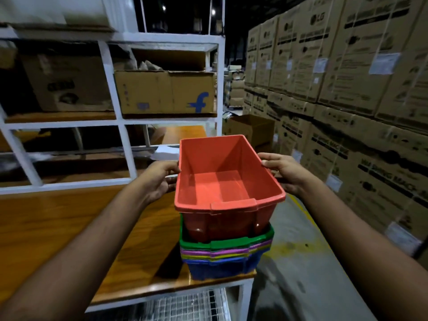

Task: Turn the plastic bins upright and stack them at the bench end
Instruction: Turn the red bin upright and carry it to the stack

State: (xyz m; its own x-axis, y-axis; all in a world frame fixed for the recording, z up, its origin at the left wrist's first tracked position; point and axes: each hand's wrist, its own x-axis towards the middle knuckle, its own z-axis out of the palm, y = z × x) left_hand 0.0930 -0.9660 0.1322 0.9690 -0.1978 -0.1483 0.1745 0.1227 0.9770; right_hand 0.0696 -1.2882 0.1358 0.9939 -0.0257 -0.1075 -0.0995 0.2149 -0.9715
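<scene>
Gripping the long rims of an upright red bin [222, 181], the left hand [159, 179] and right hand [286, 173] curl their fingers over opposite edges. It sits partly nested in a green bin [231, 243] atop a stack [222, 258] of purple, yellow and blue bins at the wooden bench [69, 218] end.

View: single, wide-angle, worn on my head. Faces forward and down along my forearms to my left hand [162, 179] and right hand [283, 172], both close below the lens. Centre: red bin [222, 181], seen from above into its open top, near. Lower frame: bench [58, 218] corner. Left: white rack [115, 121], close. Right: stacked cartons [347, 77], receding. Edges bowed, blurred
</scene>
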